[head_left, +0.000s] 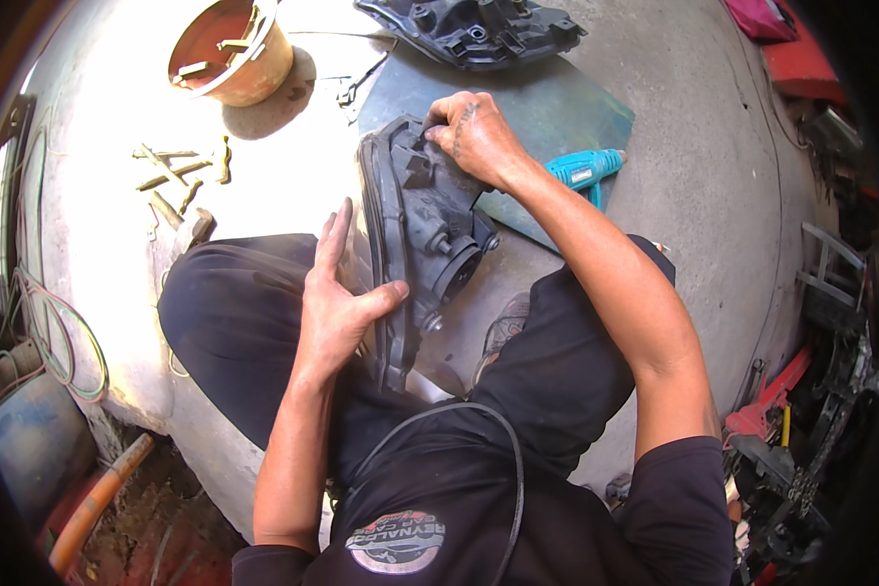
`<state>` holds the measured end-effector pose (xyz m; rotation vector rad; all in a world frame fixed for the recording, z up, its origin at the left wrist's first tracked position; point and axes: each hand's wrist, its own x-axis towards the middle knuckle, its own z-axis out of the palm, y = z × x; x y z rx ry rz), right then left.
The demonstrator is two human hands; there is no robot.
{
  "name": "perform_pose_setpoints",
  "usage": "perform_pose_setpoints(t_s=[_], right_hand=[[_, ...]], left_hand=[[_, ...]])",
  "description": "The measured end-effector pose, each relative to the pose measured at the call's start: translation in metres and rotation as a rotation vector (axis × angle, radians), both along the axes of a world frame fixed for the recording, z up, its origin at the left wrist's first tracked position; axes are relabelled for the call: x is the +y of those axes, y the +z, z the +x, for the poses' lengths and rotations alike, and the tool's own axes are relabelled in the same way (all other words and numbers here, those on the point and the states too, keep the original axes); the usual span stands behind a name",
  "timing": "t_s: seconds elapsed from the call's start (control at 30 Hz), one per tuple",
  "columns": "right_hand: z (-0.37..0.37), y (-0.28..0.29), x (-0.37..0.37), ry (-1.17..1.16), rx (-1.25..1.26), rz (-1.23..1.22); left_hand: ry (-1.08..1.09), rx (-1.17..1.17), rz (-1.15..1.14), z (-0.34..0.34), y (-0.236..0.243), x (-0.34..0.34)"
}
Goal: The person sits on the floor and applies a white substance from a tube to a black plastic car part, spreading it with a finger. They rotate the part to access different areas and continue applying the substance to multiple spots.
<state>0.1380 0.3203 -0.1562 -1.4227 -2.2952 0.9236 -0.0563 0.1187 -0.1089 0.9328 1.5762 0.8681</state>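
A black car headlight (415, 244) stands tilted between my legs, its back housing with round sockets turned toward the right. My left hand (337, 303) grips its left side, thumb over the black rim and fingers stretched along the clear lens side. At the top corner of the housing, my right hand (474, 137) is closed, with fingertips curled against the edge. Whether something small sits in those fingertips is hidden. Just right of the headlight, a teal heat gun (584, 169) lies on a dark green-grey sheet (547, 107).
A second black headlight (474, 29) rests at the sheet's far edge. Far left stands a worn bucket (249, 68); nearby lie several wooden-looking pieces (171, 171) and a hammer (193, 230). Hoses (68, 332) coil at the left, and metal parts (801, 469) crowd the right.
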Motion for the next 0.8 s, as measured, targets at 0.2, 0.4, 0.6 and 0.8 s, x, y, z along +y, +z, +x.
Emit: perform_pose_setpoints(t_s=[0.2, 0.4, 0.6, 0.8], right_hand=[[0.002, -0.009, 0.001, -0.012, 0.031, 0.046], [0.000, -0.003, 0.001, 0.001, -0.019, 0.034], [0.003, -0.007, 0.003, 0.051, 0.008, 0.014], [0.007, -0.007, 0.000, 0.153, -0.042, 0.034]], left_hand=[[0.000, 0.004, 0.002, 0.000, 0.000, 0.000], [0.001, -0.013, 0.003, 0.000, -0.001, 0.000], [0.010, -0.012, -0.032, 0.000, 0.001, 0.000], [0.007, -0.011, -0.039, 0.000, 0.003, 0.001]])
